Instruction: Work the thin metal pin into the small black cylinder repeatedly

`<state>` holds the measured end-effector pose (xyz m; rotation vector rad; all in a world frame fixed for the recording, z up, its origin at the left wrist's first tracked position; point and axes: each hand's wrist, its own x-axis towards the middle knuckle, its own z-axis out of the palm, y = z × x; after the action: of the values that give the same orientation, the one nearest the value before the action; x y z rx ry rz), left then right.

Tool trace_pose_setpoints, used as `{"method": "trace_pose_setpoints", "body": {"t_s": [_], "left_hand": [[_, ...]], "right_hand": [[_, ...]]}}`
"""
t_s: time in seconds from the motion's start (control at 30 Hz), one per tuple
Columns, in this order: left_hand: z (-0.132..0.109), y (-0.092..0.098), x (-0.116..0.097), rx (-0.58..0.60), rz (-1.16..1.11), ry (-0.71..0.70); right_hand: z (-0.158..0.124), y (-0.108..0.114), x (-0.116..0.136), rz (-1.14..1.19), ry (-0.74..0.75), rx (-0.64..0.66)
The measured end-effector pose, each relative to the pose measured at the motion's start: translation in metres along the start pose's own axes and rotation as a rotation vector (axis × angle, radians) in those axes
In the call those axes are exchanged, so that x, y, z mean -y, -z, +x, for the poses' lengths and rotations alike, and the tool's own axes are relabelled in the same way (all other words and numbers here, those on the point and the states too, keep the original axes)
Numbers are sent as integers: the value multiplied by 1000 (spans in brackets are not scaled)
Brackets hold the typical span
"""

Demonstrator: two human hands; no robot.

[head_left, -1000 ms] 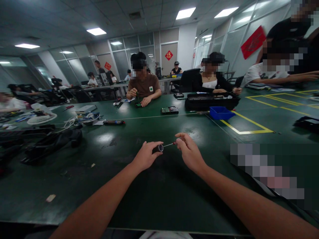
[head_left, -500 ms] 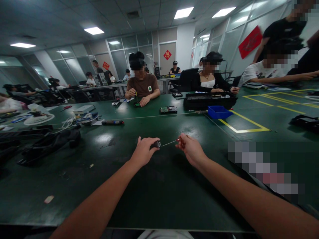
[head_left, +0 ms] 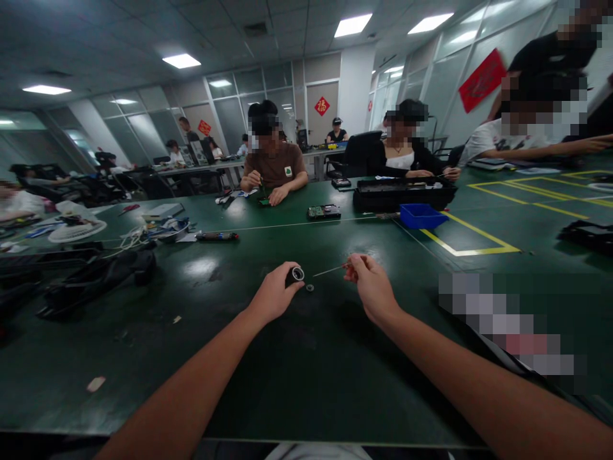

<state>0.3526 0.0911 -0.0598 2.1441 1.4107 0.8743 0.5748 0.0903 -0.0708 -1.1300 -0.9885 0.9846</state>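
Black and round, a cylinder with a silvery ring at its open end is gripped in my left hand, the opening turned toward the right. Just below that opening, a small round metallic piece shows over the green table. My right hand is closed on a thin screwdriver; its metal shaft points left, and the tip is a little apart from the cylinder. Fingers hide most of the screwdriver's handle.
Ahead are a circuit board device, a blue tray and a long black housing. Black parts and cables lie left. People sit across the table, one with a hand on a green board.
The small round piece has come away from the cylinder's end, which now looks hollow. My left hand has tilted the cylinder slightly, and the screwdriver has shifted a little right.
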Motion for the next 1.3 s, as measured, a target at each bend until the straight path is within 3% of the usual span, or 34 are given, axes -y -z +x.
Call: {"method": "trace_pose_setpoints", "body": {"t_s": [0.17, 0.3, 0.5, 0.63, 0.73, 0.9, 1.07, 1.17, 1.3], "left_hand": [[4, 9, -4, 5, -108, 90], [9, 10, -10, 72, -9, 65], [19, -7, -5, 238, 250, -92], [24, -19, 4, 338, 390, -111], [25, -19, 4, 342, 398, -105], [25, -5, 8, 216, 202, -35], [26, 21, 25, 48, -205, 156], [20, 44, 38, -54, -535, 288], [4, 90, 59, -316, -875, 474]], "right_hand": [[-1, 2, 3, -19, 60, -12], [-4, 3, 9, -33, 60, 5], [-4, 4, 10, -42, 65, 17], [-4, 5, 7, -41, 68, 30], [-4, 6, 7, -45, 67, 35], [-5, 7, 11, -56, 50, 43], [-4, 8, 8, -62, 42, 65], [-4, 8, 7, -66, 43, 70], [-6, 7, 8, -88, 30, 86]]}}
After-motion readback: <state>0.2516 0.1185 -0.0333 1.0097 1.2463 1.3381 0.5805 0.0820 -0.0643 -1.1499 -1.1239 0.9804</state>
